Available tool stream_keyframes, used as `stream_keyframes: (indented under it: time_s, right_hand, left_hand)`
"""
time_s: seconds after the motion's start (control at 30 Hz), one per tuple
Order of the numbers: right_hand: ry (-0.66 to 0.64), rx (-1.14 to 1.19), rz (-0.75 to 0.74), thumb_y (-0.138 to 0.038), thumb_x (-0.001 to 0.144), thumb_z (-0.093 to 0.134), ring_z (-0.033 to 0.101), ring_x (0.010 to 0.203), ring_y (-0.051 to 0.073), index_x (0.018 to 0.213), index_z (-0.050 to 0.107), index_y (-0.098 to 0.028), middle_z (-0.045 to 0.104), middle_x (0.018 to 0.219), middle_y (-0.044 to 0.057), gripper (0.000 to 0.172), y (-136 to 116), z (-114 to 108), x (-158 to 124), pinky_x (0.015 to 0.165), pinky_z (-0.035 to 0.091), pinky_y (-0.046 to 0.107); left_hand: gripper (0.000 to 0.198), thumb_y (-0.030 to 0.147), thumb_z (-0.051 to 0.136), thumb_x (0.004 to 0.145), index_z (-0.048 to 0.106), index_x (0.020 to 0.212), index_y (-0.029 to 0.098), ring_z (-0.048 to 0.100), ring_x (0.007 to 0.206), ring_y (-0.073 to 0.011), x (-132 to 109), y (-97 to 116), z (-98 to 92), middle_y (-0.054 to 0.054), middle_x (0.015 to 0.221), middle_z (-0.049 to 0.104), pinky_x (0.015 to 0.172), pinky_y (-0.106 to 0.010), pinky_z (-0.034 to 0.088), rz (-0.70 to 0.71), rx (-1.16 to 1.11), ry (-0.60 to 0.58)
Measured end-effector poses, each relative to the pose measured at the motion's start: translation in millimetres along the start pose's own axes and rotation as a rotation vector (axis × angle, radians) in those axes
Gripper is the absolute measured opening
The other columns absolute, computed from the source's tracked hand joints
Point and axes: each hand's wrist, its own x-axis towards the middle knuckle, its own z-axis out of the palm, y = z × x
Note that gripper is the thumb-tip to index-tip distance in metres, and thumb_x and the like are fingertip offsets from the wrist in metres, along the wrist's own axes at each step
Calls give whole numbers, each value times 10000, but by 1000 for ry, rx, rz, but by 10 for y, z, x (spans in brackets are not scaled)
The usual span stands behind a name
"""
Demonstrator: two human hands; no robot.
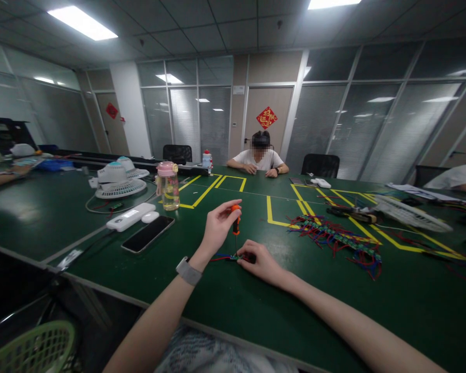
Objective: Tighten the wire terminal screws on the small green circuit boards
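Note:
My left hand (219, 221), with a grey watch on its wrist, grips the orange-and-black handle of a screwdriver (236, 226). The screwdriver stands upright, its tip down at a small green circuit board (235, 257) on the table. Red and blue wires run from the board toward the left. Low on the tabletop, my right hand (261, 259) is closed at the board's right end, thumb and fingers holding it. Part of the board is hidden by those fingers. A dark piece shows beneath the right fingers, too small to name.
On the left lie a phone (148, 234), a white power strip (132, 216) and a pink-lidded bottle (168, 186), with white fans (120, 181) behind. A row of wired circuit boards (337, 235) lies right. Another person (259, 155) sits opposite. Yellow tape marks the green table (171, 295).

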Motion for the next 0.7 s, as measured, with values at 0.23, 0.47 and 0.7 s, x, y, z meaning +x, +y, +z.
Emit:
stream_keyframes:
  time_s: [0.23,0.47,0.7]
  right_hand:
    - [-5,-1,-2,-120,741,620,525,664,118,839,663,-146,563,787,25,110,-9,4,-2,610,424,230]
    - [-2,-10,-11,-104,730,627,524,664,120,842,664,-136,552,773,22,122,6,8,3,612,414,231]
    - [-3,8,0,-107,728,631,525,666,121,844,665,-134,553,784,26,124,13,11,1,609,414,229]
  left_hand:
    - [331,311,491,863,606,1151,194,600,942,-178,0,-9,10,-87,1118,600,780,-299,506,11,-50,-69]
    - [254,300,626,774,684,996,191,592,861,-139,-3,-3,-1,-56,1015,597,713,-220,493,76,85,19]
    - [364,311,505,856,572,1186,174,617,928,-196,-10,-18,22,-101,1114,616,776,-336,530,-14,-158,-85]
